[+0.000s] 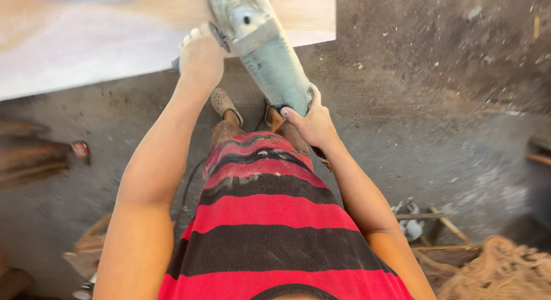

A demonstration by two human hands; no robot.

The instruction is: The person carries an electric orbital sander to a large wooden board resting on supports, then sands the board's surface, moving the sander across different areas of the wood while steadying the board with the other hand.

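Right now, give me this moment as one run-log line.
left hand: grips side handle | right hand: holds grinder body | grinder head on board

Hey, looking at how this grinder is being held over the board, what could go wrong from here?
The right hand grips the angle grinder at its rear and the left hand its side handle; both are bare, so a kickback could hurt them. The power cord hangs by the legs and might snag. Open clogs leave the feet exposed below the wooden board.
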